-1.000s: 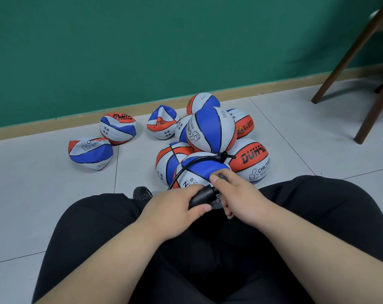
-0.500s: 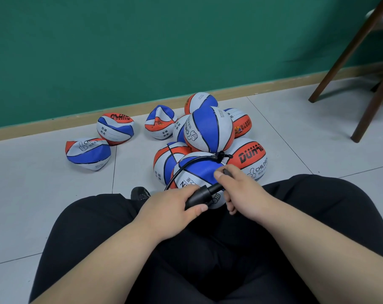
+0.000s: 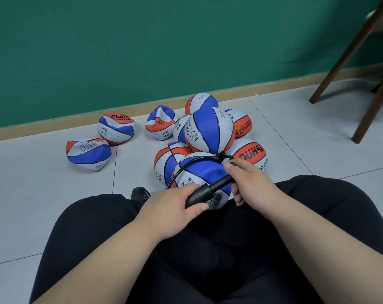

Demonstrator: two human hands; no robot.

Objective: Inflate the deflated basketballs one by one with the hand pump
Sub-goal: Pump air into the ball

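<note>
- The person sits on the floor (image 3: 32, 194) with knees apart, in black trousers (image 3: 318, 216).
- The ball (image 3: 200, 170), blue and white, lies between the knees, touching the pile behind it.
- The left hand (image 3: 173, 213) is closed around the thick black body of the pump (image 3: 205, 193), with the thumb along the near side.
- The right hand (image 3: 250, 183) grips the far end of the pump, where the thin rod comes out; the fingers are curled around it and hide the handle.
- The pump lies tilted across the ball, lower at the left and higher at the right.
- The hose (image 3: 181, 170) goes from the left end of the pump in a curve over the ball to a black connector on top of it, just beside the right thumb.
- In the pile, a round top ball (image 3: 209, 132) rests on the others, and an orange ball (image 3: 250, 153) lies to the right of it.
- A flat ball (image 3: 88, 153) and a second flat ball (image 3: 116, 129) lie apart on the left, near the green wall (image 3: 142, 51).
- A third flat ball (image 3: 161, 122) lies just left of the pile.
- A black shoe (image 3: 140, 193) shows beside the left knee.
- Two brown chair legs (image 3: 373, 110) stand at the right.
</note>
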